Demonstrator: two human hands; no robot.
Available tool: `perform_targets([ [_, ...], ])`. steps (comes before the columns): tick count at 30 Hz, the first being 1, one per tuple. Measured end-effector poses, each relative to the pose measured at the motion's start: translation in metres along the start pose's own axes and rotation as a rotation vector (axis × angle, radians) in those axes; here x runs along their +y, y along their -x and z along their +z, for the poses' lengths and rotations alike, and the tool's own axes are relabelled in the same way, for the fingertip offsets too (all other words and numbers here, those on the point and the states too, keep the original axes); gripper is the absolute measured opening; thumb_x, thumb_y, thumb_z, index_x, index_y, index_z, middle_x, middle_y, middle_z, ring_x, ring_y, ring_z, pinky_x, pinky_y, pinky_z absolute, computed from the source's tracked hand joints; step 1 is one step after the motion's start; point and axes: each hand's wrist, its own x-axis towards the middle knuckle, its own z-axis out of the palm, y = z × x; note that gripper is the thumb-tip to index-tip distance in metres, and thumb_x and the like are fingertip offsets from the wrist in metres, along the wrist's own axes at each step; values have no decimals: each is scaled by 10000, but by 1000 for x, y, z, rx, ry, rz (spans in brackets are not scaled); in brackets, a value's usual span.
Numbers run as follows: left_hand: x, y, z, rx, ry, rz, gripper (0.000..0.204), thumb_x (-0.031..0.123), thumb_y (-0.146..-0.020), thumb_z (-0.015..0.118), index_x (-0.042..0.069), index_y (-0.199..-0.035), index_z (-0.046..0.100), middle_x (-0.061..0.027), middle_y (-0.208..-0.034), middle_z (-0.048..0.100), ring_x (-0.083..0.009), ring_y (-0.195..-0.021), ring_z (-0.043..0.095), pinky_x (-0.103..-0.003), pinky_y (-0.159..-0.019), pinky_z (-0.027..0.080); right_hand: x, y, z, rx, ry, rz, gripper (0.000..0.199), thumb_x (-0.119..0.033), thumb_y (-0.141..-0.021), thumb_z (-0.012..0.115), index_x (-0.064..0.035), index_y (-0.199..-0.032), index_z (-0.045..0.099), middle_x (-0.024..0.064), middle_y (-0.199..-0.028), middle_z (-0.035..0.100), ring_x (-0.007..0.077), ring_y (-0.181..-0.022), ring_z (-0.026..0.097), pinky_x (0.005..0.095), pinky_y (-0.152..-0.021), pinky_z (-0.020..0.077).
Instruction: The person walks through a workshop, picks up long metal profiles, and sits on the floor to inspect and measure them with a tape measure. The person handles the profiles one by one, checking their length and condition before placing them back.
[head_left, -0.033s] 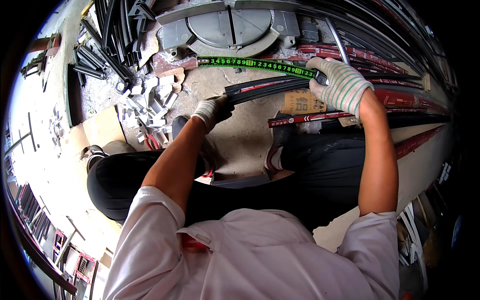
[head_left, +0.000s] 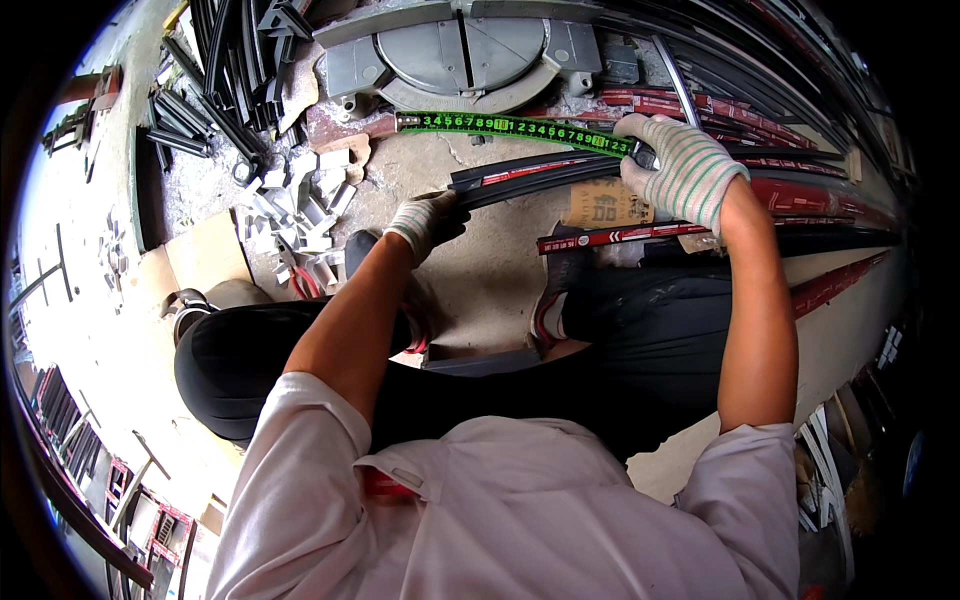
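Gloved left hand pinches the end of the dark profile strip, right hand clamps strip and green tape measure; long, stiff, probably light, best gripped near both ends.

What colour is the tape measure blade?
Bright green tape measure blade with black markings, in the head view.

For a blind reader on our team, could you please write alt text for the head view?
A seated person's gloved left hand grips the end of a dark metal strip, while the gloved right hand holds a green tape measure stretched above it. Beyond lie a grey saw table, small metal offcuts and red-wrapped strips.
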Motion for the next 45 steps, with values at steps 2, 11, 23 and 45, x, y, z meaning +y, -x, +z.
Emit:
perform_targets([
  [2,3,12,8,18,-31,12,348,216,-984,649,26,-1271,599,-121,-1063,701,-264,-957,703,-377,-824,606,3,-1,3,18,-10,-7,438,-287,-903,612,-32,-1259,620,218,-1120,677,372,-1033,656,413,-948,509],
  [11,-26,6,-8,-52,96,-12,418,204,-970,671,-1,-1319,568,-144,-1092,702,-301,-963,701,-420,-825,601,0,-6,4,25,9,-64,425,-301,-908,615,-37,-1241,624,227,-1127,669,379,-1062,643,418,-964,501],
  [23,-13,13,12,128,3,158,466,201,-978,661,100,-1409,516,-113,-1085,712,-261,-909,717,-400,-786,601,5,-8,8,35,6,-67,417,-288,-901,621,-31,-1229,633,227,-1117,678,378,-1050,648,422,-959,501],
  [45,-16,13,24,341,-307,269,396,302,-964,670,27,-1242,607,-89,-961,717,-206,-828,695,-340,-734,566,7,-7,11,61,30,-82,422,-280,-898,625,-32,-1240,631,222,-1095,682,370,-1037,653,406,-953,500],
])
